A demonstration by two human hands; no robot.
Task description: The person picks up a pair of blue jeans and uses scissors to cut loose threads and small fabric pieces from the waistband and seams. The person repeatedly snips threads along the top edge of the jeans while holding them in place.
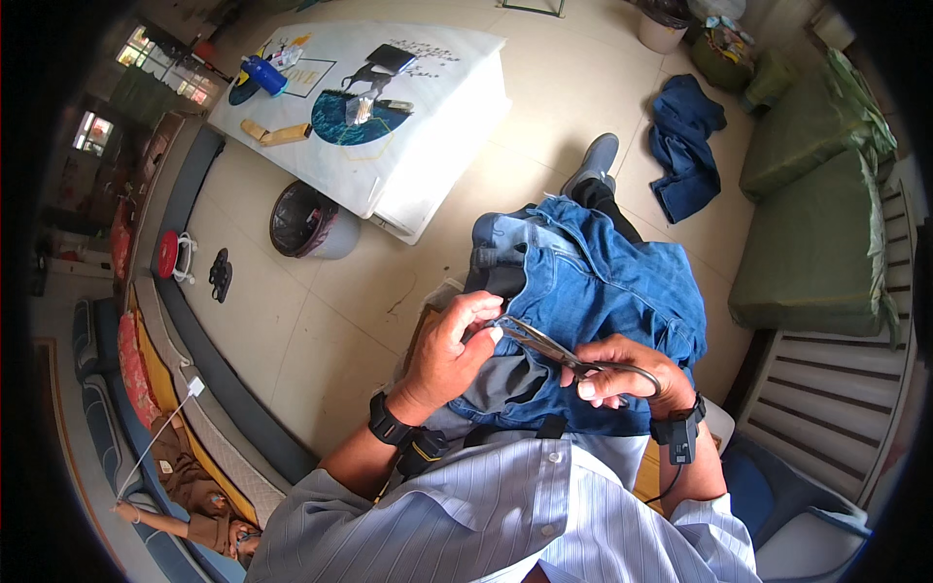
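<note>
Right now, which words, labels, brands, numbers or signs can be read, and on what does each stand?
White tabletop: large framed lettering, legible, but not copied here.
Same tabletop, farther right: dark script, too small to read.
Black right-wrist device: tiny pale mark, too small to read.
Jeans on the lap, scissors: no lettering visible.

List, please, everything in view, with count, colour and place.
Lap jeans: one, blue, centre
Floor jeans: one, blue, upper right
Scissors: one, silver, above lap jeans
Table: one, white, upper left
Near bin: one, grey, by table
Far bin: one, beige, top right
Cushions: at least two, green, right
Bench: one, whitish, right
Shoe: one, grey, upper centre
Other person: one, brown clothes, lower left
Other things: several, small or unclear
Shirt: one, pale striped, bottom
Wristbands: two, black, wrists
Left hand: one, bare, near blade tips
Right hand: one, bare, holding scissors
</note>
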